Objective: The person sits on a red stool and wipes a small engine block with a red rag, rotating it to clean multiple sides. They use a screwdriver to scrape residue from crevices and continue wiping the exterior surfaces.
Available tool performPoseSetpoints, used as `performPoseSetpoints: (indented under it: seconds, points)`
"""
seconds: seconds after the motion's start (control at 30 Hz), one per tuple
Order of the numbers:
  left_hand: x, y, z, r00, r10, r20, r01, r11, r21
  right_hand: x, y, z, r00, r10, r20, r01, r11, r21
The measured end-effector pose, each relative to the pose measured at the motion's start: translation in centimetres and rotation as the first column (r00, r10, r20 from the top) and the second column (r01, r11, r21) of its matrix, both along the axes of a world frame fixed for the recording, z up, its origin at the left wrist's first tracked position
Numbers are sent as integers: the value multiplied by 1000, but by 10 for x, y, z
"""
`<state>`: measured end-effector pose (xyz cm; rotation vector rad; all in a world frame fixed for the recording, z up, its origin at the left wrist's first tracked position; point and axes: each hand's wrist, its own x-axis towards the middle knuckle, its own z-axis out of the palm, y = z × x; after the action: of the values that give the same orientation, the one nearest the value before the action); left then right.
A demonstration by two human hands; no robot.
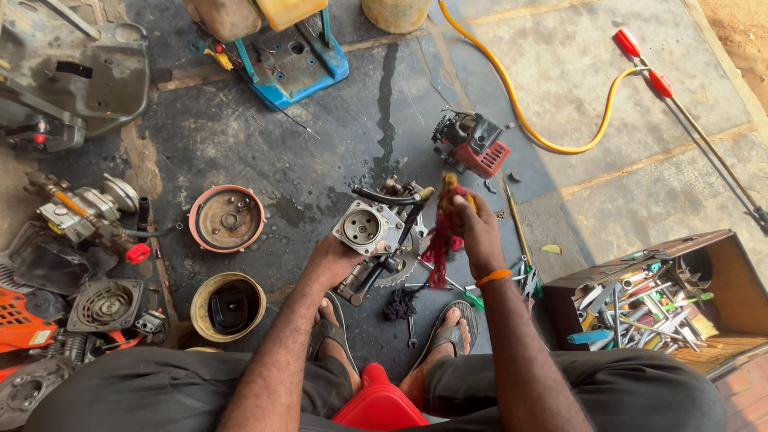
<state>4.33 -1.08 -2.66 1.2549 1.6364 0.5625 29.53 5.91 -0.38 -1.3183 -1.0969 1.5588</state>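
Grey metal engine cylinder block point(362, 227), round bore facing up, sits gripped in the left hand point(330, 260), fingers wrapped underneath, above the oily dark floor point(320, 152). Right hand point(478, 232) pinches a red frayed rag point(445, 236) just beside it, fingers closed; wooden toolbox point(724, 272) well right.

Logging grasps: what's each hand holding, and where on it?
Left hand grips the grey metal engine part from below, at its lower edge. Right hand pinches the red rag of frayed cloth by its top end.
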Motion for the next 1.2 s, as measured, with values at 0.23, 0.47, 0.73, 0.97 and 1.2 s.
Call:
performPoseSetpoints:
  seconds: [0.23,0.47,0.73,0.97,1.2]
  points:
    - [0,4,-8,1000,18,-25,-16,999,41,-50,35,16,966,-24,256,24,1000,2]
    - [8,4,-18,999,32,-6,-31,993,113,-49,20,18,958,-144,249,191,966,-173]
    - [7,5,-15,1000,3,-15,-3,1000,11,-35,12,32,989,-38,143,33,999,34]
    - [1,4,10,1000,15,-20,-16,1000,-19,-57,32,22,914,-96,393,4,973,229]
    - [5,5,22,999,28,32,-31,997,74,-73,28,17,776,-370,510,267,926,266]
